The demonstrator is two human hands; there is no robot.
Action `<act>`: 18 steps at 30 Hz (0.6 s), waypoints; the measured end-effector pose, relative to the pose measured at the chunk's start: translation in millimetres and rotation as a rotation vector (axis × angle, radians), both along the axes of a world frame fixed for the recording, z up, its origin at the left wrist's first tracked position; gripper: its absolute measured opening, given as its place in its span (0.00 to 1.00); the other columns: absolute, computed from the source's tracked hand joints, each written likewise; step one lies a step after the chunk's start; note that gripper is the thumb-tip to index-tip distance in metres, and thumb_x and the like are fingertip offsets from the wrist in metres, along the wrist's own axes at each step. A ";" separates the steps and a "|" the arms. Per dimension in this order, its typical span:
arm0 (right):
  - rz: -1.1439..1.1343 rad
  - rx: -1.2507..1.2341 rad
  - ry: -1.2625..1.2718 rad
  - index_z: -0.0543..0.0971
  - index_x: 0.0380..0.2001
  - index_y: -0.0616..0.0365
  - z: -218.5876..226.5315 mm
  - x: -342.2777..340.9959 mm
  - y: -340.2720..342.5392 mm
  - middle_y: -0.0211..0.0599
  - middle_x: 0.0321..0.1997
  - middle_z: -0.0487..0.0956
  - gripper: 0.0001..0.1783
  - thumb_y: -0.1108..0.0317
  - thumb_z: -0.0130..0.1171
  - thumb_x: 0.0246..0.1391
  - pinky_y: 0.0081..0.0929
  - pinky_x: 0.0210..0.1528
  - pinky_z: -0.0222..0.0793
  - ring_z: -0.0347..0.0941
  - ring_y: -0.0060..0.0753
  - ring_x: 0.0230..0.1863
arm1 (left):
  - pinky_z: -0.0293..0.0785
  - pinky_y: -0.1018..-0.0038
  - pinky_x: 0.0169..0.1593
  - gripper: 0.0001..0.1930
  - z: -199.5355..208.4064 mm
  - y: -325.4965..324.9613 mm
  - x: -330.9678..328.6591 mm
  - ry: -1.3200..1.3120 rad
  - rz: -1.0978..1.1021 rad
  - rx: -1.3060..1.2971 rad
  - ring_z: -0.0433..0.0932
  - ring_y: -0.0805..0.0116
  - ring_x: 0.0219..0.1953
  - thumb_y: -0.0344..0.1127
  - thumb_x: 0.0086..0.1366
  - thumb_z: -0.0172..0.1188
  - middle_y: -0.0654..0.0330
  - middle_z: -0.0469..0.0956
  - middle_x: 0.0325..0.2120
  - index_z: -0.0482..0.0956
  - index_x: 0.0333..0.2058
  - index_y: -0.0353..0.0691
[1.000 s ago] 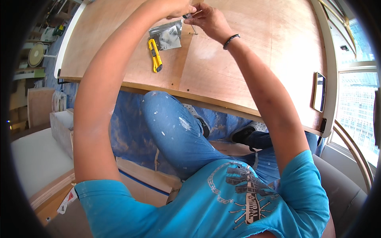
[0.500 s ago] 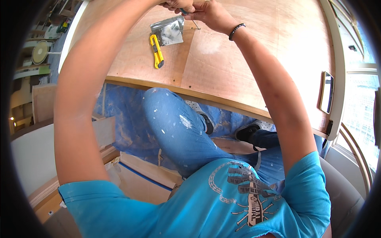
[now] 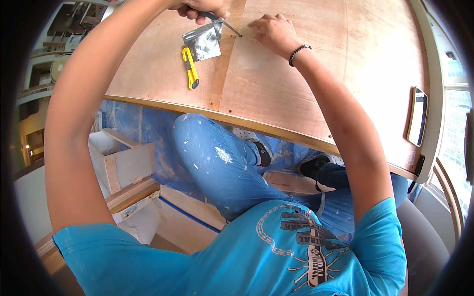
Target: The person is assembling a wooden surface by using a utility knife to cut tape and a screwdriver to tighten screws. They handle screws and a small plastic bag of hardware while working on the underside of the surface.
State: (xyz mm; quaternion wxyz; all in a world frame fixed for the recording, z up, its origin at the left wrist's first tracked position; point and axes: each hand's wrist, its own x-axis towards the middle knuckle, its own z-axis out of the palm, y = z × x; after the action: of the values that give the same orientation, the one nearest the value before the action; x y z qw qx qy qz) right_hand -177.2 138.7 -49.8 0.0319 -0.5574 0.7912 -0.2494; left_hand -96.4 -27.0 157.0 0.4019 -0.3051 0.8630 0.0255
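Observation:
My left hand [image 3: 200, 7] is closed around the handle of a screwdriver [image 3: 228, 25] at the top edge of the view. The screwdriver is tilted, its thin metal shaft slanting down to the right. Its tip meets a small dark spot, a screw or hole, in the wooden panel [image 3: 291, 84]. Just right of that tip, my right hand [image 3: 276, 34] rests on the panel with its fingers loosely bent and apart, holding nothing. A silvery plastic pouch [image 3: 205, 43] lies below the screwdriver, and a yellow utility knife [image 3: 189, 69] lies beside the pouch.
A phone [image 3: 417, 116] lies near the panel's right edge. My knees are below the front edge [image 3: 276, 129], above blue floor sheeting [image 3: 160, 126]. Wooden boxes [image 3: 131, 165] stand at lower left, and a window [image 3: 456, 118] is on the right.
My hands were together over the panel; now they are apart. The left hand has moved left with the screwdriver leaning over, and the right hand has come down onto the panel.

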 end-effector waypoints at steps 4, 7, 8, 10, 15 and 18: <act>0.101 -0.203 0.057 0.89 0.55 0.42 -30.3 2.0 8.4 0.29 0.59 0.81 0.16 0.59 0.66 0.66 0.44 0.68 0.64 0.71 0.43 0.63 | 0.75 0.54 0.35 0.24 -10.2 -3.5 -5.3 -0.056 0.001 0.091 0.80 0.58 0.27 0.54 0.74 0.55 0.49 0.86 0.29 0.89 0.34 0.38; 0.099 -0.207 -0.034 0.89 0.53 0.46 -33.8 -2.3 6.3 0.30 0.59 0.81 0.15 0.58 0.65 0.67 0.44 0.69 0.63 0.70 0.42 0.63 | 0.80 0.51 0.40 0.19 -13.0 7.8 3.8 -0.010 -0.680 -0.200 0.87 0.46 0.36 0.47 0.67 0.61 0.41 0.87 0.31 0.87 0.29 0.36; 0.076 -0.192 -0.064 0.89 0.53 0.47 -32.5 -3.2 6.1 0.30 0.59 0.81 0.15 0.58 0.65 0.68 0.44 0.69 0.63 0.70 0.42 0.63 | 0.80 0.53 0.38 0.12 -10.4 13.4 5.6 -0.092 -0.921 -0.263 0.87 0.46 0.36 0.42 0.60 0.64 0.46 0.87 0.28 0.88 0.27 0.39; 0.069 -0.169 -0.084 0.89 0.53 0.49 -28.7 -1.3 7.8 0.32 0.60 0.81 0.15 0.60 0.63 0.68 0.44 0.69 0.64 0.70 0.43 0.64 | 0.80 0.53 0.37 0.09 -14.4 23.8 12.3 -0.100 -1.289 -0.290 0.88 0.48 0.35 0.40 0.58 0.66 0.50 0.87 0.26 0.89 0.28 0.41; 0.067 -0.222 -0.126 0.89 0.52 0.51 -21.5 0.0 13.7 0.35 0.59 0.81 0.15 0.60 0.64 0.67 0.43 0.68 0.66 0.70 0.43 0.65 | 0.81 0.53 0.37 0.12 -18.1 31.8 26.8 0.166 -1.086 -0.298 0.88 0.48 0.35 0.42 0.60 0.68 0.49 0.87 0.30 0.88 0.37 0.39; 0.043 -0.258 -0.123 0.89 0.52 0.53 -24.4 -2.3 13.4 0.36 0.59 0.81 0.16 0.59 0.65 0.67 0.42 0.68 0.66 0.70 0.43 0.65 | 0.74 0.63 0.25 0.28 -13.8 26.8 21.0 0.501 -0.681 -0.107 0.81 0.57 0.23 0.58 0.70 0.68 0.49 0.83 0.23 0.85 0.42 0.31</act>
State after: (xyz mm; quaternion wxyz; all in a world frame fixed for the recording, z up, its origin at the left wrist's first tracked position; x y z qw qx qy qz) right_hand -179.5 152.2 -74.2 0.0135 -0.5575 0.7369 -0.3820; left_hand -75.4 -0.2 143.2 0.1487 -0.0074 0.9856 -0.0800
